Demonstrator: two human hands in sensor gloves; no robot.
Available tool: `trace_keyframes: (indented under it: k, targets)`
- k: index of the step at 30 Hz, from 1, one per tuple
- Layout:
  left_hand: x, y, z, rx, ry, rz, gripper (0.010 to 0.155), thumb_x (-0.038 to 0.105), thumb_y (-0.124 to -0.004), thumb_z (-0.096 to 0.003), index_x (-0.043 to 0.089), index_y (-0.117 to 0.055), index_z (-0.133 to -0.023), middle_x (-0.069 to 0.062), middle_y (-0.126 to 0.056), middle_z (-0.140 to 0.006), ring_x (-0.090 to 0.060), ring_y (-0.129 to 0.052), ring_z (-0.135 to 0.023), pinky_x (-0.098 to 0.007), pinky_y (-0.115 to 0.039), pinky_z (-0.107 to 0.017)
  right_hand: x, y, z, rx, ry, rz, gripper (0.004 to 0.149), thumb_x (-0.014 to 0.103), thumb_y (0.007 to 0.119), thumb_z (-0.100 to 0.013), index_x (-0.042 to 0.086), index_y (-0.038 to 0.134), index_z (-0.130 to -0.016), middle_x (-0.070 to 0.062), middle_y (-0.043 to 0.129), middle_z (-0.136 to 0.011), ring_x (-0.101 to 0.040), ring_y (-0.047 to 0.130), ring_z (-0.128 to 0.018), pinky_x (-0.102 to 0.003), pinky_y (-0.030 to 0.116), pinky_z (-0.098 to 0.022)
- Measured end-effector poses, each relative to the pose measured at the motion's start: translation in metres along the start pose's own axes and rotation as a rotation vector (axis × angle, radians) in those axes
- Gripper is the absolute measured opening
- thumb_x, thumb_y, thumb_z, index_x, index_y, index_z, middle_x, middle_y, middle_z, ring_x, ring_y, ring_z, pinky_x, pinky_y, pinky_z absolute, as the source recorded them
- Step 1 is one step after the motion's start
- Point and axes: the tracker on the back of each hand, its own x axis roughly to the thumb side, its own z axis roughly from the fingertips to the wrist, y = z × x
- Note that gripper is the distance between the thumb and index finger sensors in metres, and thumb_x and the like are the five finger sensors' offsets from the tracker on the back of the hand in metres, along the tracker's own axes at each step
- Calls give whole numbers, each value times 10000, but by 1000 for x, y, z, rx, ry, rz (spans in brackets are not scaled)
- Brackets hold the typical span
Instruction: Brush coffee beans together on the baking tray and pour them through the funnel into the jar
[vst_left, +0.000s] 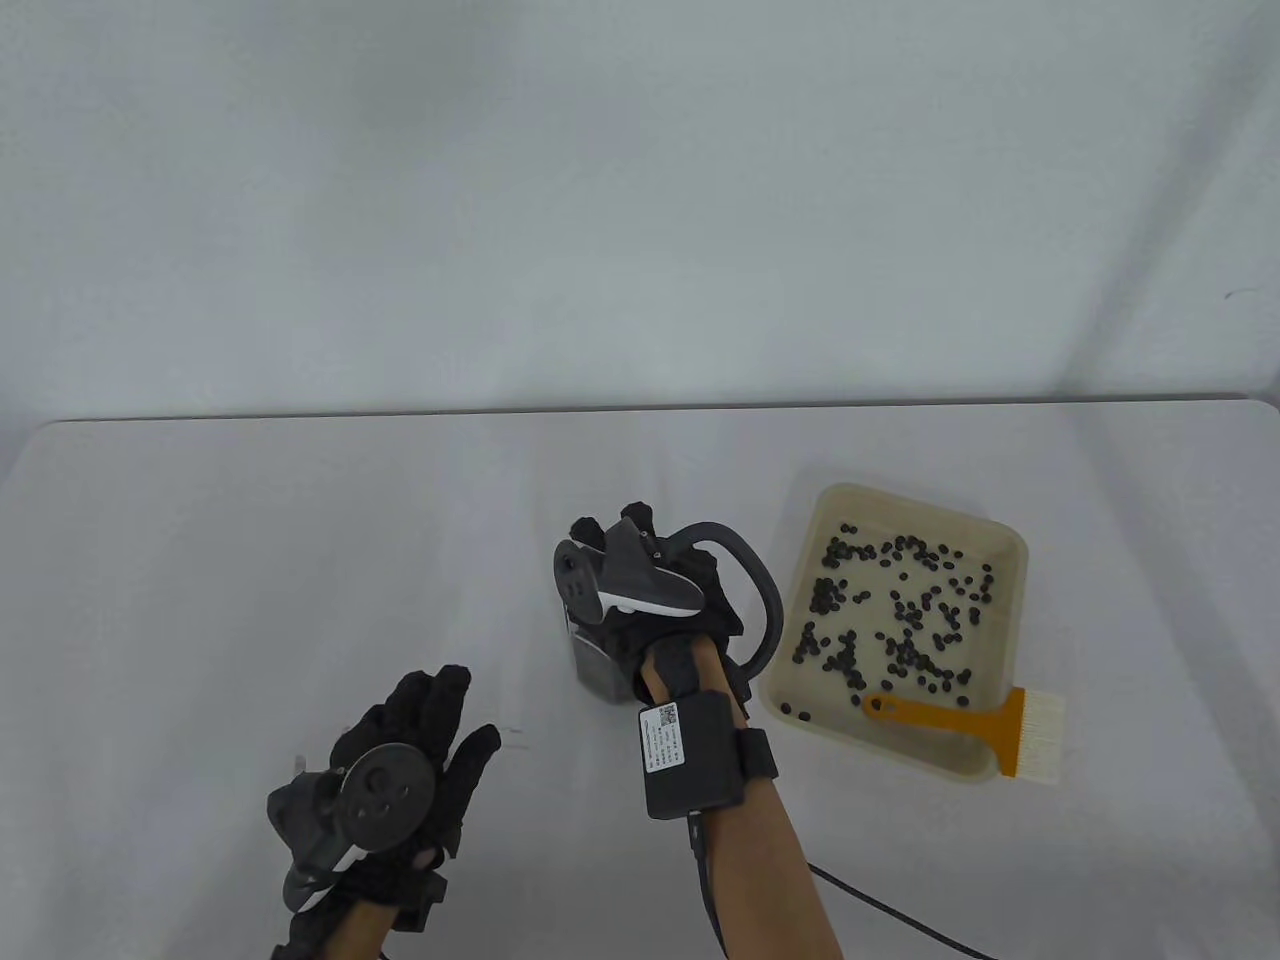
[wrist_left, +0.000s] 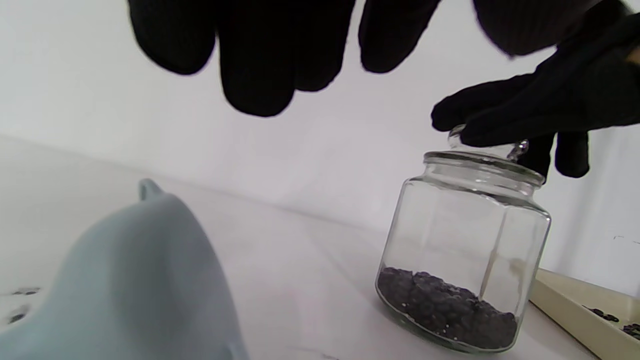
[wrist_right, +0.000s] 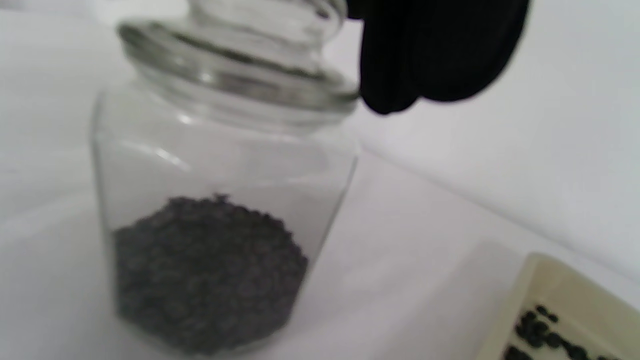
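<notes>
right hand (vst_left: 640, 590) grip: pinching jar lid (wrist_left: 482, 155) from above | left hand (vst_left: 410, 770) grip: loose, holding nothing | brush (vst_left: 960, 715): far right

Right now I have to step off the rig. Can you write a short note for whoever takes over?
Right hand: over the glass jar, fingers on the knob of its lid; lid still seated.
Left hand: open, holding nothing, above the table left of the jar.
Baking tray: right of the jar, coffee beans scattered across it, not yet gathered.
Orange brush: lying on the tray's near edge, untouched.
Funnel: pale blue, on the table near the left hand.
Jar already holds a layer of beans at the bottom.
Left: take lid off, seat funnel, brush beans together, pour.
</notes>
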Motion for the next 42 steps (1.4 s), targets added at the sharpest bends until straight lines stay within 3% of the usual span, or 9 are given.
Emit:
trace_keyframes:
  k: [6, 16, 26, 32, 42]
  targets:
    - [3, -1, 1, -2, -6, -7, 705, 689, -642, -449, 328, -620, -1055, -73, -731, -1055, -265, -923, -823, -566, -726, -641, -1, 2, -4, -7, -17, 0, 719, 669, 539, -525, 331, 260, -1095, -212, 478, -1125, -371, 931, -616, -462, 861, -389]
    - [8, -11, -1, -42, -18, -47, 703, 684, -644, -448, 323, -624, -1051, -70, -748, -1043, -263, -922, -830, -573, -716, -654, -1, 0, -5, -79, -61, -40, 710, 611, 616, -503, 223, 431, -1068, -286, 690, -950, -337, 926, -456, -448, 846, -312]
    - [10, -16, -3, -74, -28, -61, 708, 682, -644, -449, 325, -604, -1058, -69, -740, -1048, -264, -913, -841, -581, -701, -666, -1, 0, -3, -120, -79, -66, 711, 592, 640, -495, 204, 453, -1061, -313, 695, -937, -346, 917, -435, -460, 837, -295]
    - [11, -16, -2, -64, -38, -51, 712, 684, -644, -448, 325, -595, -1061, -68, -738, -1050, -265, -910, -844, -584, -697, -669, 5, -9, 5, -203, -104, 42, 710, 589, 658, -482, 219, 452, -1052, -305, 683, -941, -352, 908, -442, -470, 827, -304]
    - [10, -13, -1, -44, -35, -37, 729, 686, -642, -448, 330, -543, -1077, -58, -724, -1058, -263, -906, -848, -587, -689, -674, -3, -39, 42, -282, -138, -26, 697, 570, 679, -481, 230, 443, -1042, -299, 659, -957, -378, 907, -463, -489, 825, -318]
